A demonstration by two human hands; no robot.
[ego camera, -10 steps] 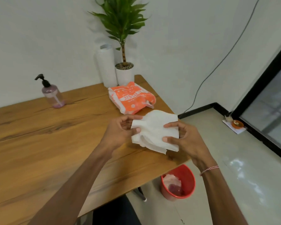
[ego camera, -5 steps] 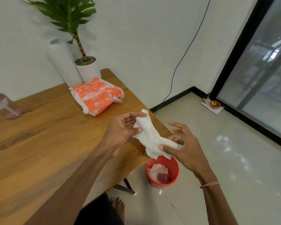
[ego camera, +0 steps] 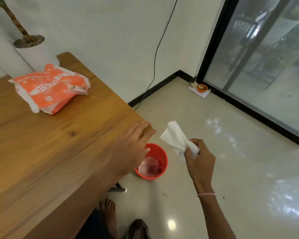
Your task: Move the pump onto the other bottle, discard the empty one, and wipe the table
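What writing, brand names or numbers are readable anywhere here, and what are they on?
"SIC": the end of a big white word on the orange packet on the table; the letters before it are too blurred to read.
Small print on the same packet: too blurred to read.
Red bin, tissue, white pot: no text visible.

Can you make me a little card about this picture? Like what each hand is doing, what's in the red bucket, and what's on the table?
left hand: open, fingers straight, blurred, at the corner of the table
right hand: grips a crumpled white tissue
red bucket: on the floor beside the table, with a pinkish thing inside
on the table: orange packet, white plant pot
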